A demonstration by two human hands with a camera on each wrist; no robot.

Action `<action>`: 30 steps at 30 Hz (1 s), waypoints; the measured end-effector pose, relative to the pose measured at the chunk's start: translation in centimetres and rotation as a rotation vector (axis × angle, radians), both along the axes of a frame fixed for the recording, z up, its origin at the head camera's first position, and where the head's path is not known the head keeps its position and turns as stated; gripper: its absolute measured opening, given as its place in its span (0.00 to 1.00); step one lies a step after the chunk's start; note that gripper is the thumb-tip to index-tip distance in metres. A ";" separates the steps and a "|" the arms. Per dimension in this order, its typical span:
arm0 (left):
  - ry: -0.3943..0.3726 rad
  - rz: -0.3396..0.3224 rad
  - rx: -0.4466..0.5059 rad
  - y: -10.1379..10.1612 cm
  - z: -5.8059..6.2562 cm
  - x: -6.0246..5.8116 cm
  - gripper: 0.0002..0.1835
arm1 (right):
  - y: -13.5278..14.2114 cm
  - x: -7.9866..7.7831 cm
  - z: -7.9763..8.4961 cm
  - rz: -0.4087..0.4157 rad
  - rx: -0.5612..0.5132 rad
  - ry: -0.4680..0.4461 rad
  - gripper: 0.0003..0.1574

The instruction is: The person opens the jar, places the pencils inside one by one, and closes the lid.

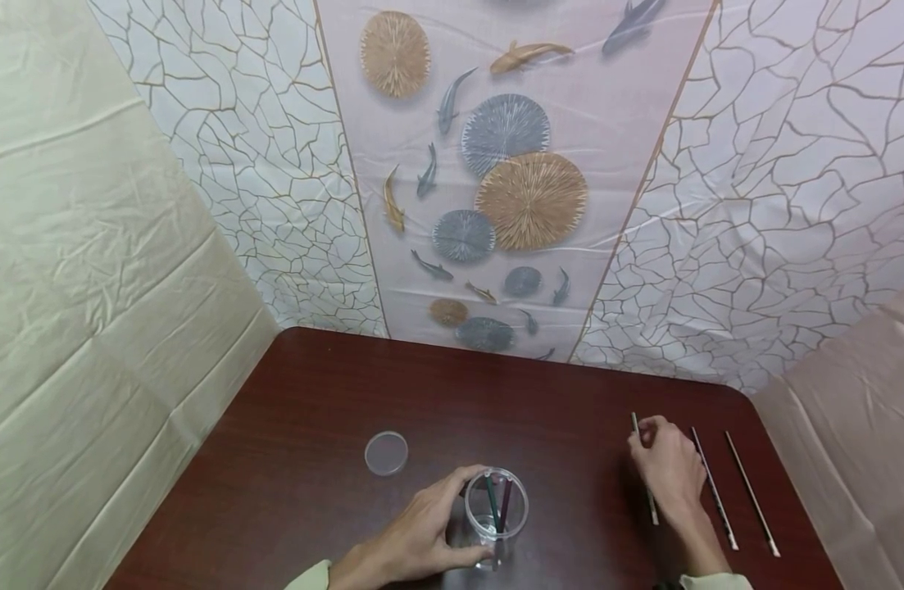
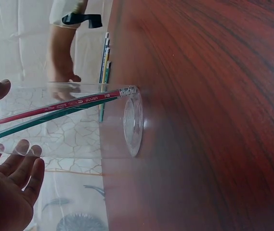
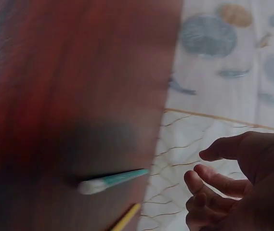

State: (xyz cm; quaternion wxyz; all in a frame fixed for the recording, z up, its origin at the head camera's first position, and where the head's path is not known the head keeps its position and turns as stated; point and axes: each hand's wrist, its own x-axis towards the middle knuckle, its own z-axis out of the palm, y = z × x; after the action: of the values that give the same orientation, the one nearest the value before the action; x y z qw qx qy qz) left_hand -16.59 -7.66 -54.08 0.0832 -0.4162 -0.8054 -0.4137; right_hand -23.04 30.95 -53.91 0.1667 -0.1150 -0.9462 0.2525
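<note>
My left hand [image 1: 425,524] curves around a clear plastic jar [image 1: 521,524], its thumb on the near side and its fingers on the far side. Inside the jar lean a red pencil [image 2: 88,100] and a green pencil [image 2: 45,117], their eraser ends down at the base. Over on the right, my right hand [image 1: 669,467] hovers above another green pencil [image 3: 124,178] lying on the table. Its thumb and fingertips are apart, and the right wrist view shows nothing between them.
To the right of that hand lie a dark pencil [image 1: 713,489] and a yellow pencil [image 1: 752,494], roughly parallel. A round clear lid [image 1: 386,453] rests left of the jar. Patterned cloth [image 1: 260,123] hangs behind the dark red table [image 1: 304,426].
</note>
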 end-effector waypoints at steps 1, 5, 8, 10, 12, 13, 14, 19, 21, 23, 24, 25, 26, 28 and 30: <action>0.003 -0.002 0.003 0.0 0.0 0.0 0.52 | 0.2 -0.1 -0.4 -0.009 0.004 -0.012 0.14; 0.008 -0.009 0.006 0.0 0.0 0.0 0.51 | 0.9 -0.5 -1.6 -0.032 0.012 -0.046 0.15; 0.009 -0.009 0.005 0.0 0.0 0.0 0.51 | 1.1 -0.7 -2.1 -0.040 0.025 -0.053 0.15; 0.010 -0.009 0.006 0.0 0.0 0.0 0.50 | 1.2 -0.8 -2.4 -0.044 0.035 -0.053 0.14; 0.012 -0.010 0.008 0.0 0.0 0.0 0.50 | 1.3 -0.8 -2.6 -0.047 0.040 -0.061 0.14; 0.012 -0.011 0.008 0.0 0.0 0.0 0.50 | 1.3 -0.8 -2.7 -0.050 0.041 -0.066 0.14; 0.013 -0.012 0.009 0.0 0.0 0.0 0.50 | 1.4 -0.9 -2.8 -0.053 0.041 -0.071 0.14; 0.020 -0.014 0.012 0.0 0.0 0.0 0.50 | 1.5 -0.9 -3.3 -0.070 0.043 -0.089 0.15; 0.020 -0.014 0.012 0.0 0.0 0.0 0.50 | 1.6 -1.0 -3.4 -0.073 0.044 -0.094 0.15; 0.015 -0.013 0.012 0.0 0.0 0.0 0.50 | 1.6 -1.0 -3.6 -0.073 0.043 -0.103 0.15; 0.013 -0.012 0.012 0.0 0.0 0.0 0.50 | 1.6 -1.0 -3.7 -0.072 0.042 -0.109 0.15; 0.011 -0.011 0.012 0.0 0.0 0.0 0.50 | 1.6 -1.0 -3.8 -0.071 0.040 -0.114 0.15; 0.010 -0.011 0.012 0.0 0.0 0.0 0.50 | 1.7 -1.0 -3.9 -0.069 0.038 -0.121 0.15; 0.012 -0.010 0.014 0.0 0.0 0.0 0.50 | 1.7 -0.9 -4.1 -0.065 0.035 -0.132 0.16; 0.015 -0.010 0.015 0.0 0.0 -0.1 0.50 | 1.7 -0.9 -4.3 -0.064 0.032 -0.138 0.16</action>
State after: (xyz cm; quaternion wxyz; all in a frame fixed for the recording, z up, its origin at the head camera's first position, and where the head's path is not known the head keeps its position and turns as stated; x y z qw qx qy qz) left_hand -16.64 -7.65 -54.12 0.0902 -0.4224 -0.7997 -0.4170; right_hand -23.98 32.68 -58.23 0.1107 -0.1596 -0.9552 0.2232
